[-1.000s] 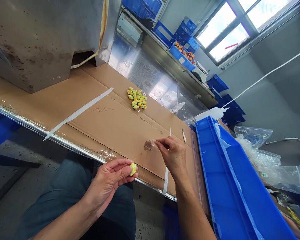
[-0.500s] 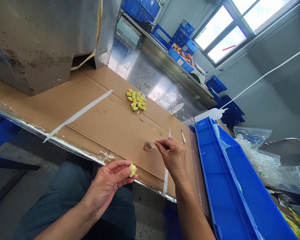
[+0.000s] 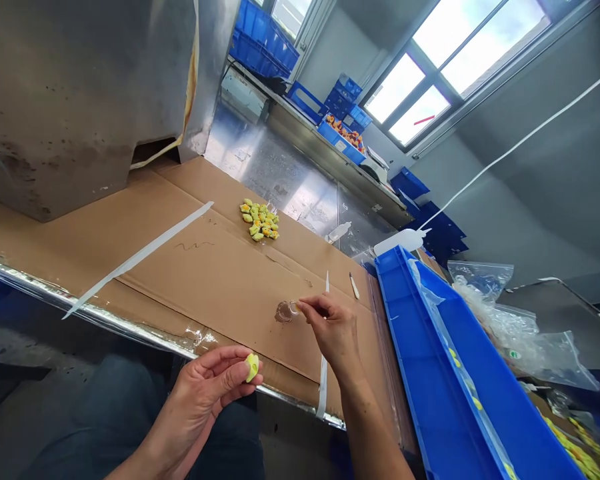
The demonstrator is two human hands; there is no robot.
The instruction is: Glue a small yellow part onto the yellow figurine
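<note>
Head view only. Both forearms run out of the bottom edge; elbows not seen. Left hand (image 3: 207, 387) sits low, just in front of the near edge of the cardboard-covered bench (image 3: 220, 267), palm turned up, fingers curled, thumb and forefinger pinched shut on a small yellow-green piece (image 3: 252, 367). Only the upper part of the piece shows above the fingertips; the rest is hidden in the pinch, so its shape is hard to read. What shows stands roughly upright, long axis tilted slightly right, top toward the bench. Right hand (image 3: 333, 330) rests on the cardboard, back to the camera, fingertips drawn together and aimed left at a small clear puddle or dish (image 3: 284, 311); too glassy and small to tell which. Something thin may be held between those fingertips, but the knuckles cover it; I cannot tell whether the hand grips anything. A white strip (image 3: 325, 347) runs under the right hand toward the bench edge, partly hidden by the wrist. Farther back on the cardboard lies a heap of yellow-green pieces (image 3: 259, 221), well apart from both hands. Blue bin (image 3: 430, 373) stands just right of the right forearm, cut off at the bottom right. A long white tape strip (image 3: 140, 257) crosses the cardboard at left.
</note>
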